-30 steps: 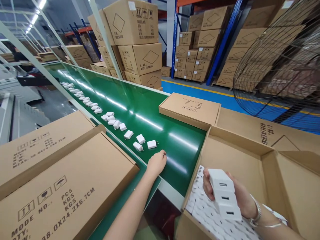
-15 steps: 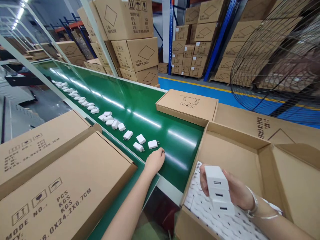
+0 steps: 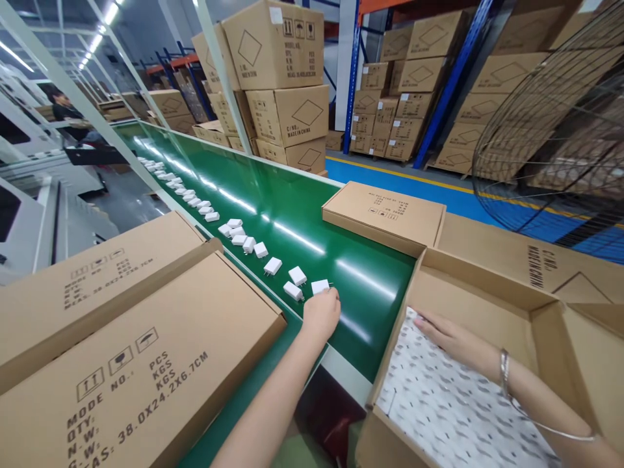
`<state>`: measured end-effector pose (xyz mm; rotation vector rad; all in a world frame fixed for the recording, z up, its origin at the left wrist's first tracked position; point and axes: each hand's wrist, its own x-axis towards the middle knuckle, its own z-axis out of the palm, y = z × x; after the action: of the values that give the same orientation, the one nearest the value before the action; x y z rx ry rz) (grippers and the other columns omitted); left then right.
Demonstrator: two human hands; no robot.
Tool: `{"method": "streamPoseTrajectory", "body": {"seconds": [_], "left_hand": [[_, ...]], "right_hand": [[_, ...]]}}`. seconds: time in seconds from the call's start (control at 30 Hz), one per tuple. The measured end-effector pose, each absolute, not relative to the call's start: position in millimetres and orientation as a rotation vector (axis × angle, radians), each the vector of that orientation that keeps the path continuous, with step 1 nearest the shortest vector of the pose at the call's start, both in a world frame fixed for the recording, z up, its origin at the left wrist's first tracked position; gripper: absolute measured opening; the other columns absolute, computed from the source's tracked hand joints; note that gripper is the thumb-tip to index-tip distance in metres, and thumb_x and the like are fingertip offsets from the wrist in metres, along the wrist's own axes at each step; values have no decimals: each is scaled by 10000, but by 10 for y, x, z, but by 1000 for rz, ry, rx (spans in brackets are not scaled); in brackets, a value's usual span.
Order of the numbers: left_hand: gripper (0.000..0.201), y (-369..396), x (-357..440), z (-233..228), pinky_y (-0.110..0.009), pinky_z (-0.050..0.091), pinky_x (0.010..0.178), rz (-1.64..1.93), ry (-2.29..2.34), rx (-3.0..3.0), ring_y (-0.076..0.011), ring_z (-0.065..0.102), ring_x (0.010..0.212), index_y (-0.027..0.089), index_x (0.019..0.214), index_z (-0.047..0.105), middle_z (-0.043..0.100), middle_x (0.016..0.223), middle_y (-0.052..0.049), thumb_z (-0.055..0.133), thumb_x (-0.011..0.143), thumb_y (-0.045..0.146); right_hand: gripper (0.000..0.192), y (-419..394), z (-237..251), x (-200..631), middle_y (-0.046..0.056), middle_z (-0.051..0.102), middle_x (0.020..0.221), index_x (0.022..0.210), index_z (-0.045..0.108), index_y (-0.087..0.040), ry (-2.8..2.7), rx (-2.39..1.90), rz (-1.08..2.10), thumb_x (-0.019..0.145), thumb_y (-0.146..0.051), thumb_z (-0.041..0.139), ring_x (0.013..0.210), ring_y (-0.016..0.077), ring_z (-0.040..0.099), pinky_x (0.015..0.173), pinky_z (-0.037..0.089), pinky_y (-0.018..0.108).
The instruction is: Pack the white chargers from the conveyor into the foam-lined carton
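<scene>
My left hand (image 3: 322,316) is over the green conveyor belt, its fingers curled down right beside a white charger (image 3: 320,286) with metal prongs. Whatever its fingers hold, if anything, is hidden. Several more white chargers (image 3: 297,275) lie loose on the belt just left of it. My right hand (image 3: 446,333) lies open and flat inside the cardboard box (image 3: 475,279), fingers stretched along the far end of the packed white chargers (image 3: 429,396). Dark port slots show all over that packed layer, which fills the near part of the box.
Closed flat cartons (image 3: 160,351) stand along the belt's near left side. Another flat carton (image 3: 385,211) lies beyond the open box. The green belt (image 3: 361,279) runs away to the far left, by stacked boxes (image 3: 292,117). A wire fan guard (image 3: 550,143) stands at right.
My right hand has lowered into the box and let go of the three chargers it held. My left hand has moved slightly forward to the nearest loose charger. The view has shifted left.
</scene>
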<state>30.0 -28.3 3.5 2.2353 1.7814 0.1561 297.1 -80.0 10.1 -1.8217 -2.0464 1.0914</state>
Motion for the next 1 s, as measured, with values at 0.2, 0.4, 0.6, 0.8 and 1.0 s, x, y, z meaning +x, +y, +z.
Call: {"method": "streamPoseTrajectory", "body": {"seconds": [0.2, 0.4, 0.6, 0.8, 1.0], "left_hand": [[305, -326, 219, 256, -349, 410, 761, 17, 2317, 2328, -243, 490, 967, 114, 936, 571, 538, 982, -129, 288, 845, 46], [308, -242, 84, 126, -311, 412, 704, -141, 2295, 2117, -235, 495, 967, 122, 1022, 562, 533, 1007, -129, 324, 844, 42], [318, -173, 62, 3, -268, 425, 624, -102, 2355, 2000, -210, 572, 858, 109, 968, 565, 554, 913, -121, 272, 861, 49], [239, -221, 78, 11, -288, 436, 684, -23, 2331, 1926, -209, 598, 857, 112, 1015, 515, 573, 904, -117, 362, 836, 70], [334, -230, 55, 90, -322, 437, 701, -51, 2164, 1926, -251, 599, 900, 127, 1049, 470, 578, 988, -130, 568, 731, 155]], "right_hand": [[556, -703, 409, 2793, 121, 612, 1098, 1116, 563, -201, -2271, -2097, 536, 866, -531, 192, 992, 319, 567, 801, 470, 478], [366, -211, 313, 1884, 86, 529, 1209, 1190, 486, -202, -2560, -1720, 391, 847, -321, 436, 1106, 229, 481, 884, 426, 356], [348, 166, -29, 1210, 97, 586, 1084, 1046, 558, -182, -2705, -1615, 453, 709, -214, 641, 1045, 237, 510, 855, 408, 319], [397, 475, 54, 1009, 140, 588, 1052, 1092, 499, -123, -2588, -1815, 444, 862, -437, 420, 919, 239, 577, 731, 445, 337], [299, 454, -47, 716, 63, 590, 1007, 1055, 537, -136, -2660, -1836, 498, 879, -366, 464, 862, 168, 576, 761, 472, 370]]}}
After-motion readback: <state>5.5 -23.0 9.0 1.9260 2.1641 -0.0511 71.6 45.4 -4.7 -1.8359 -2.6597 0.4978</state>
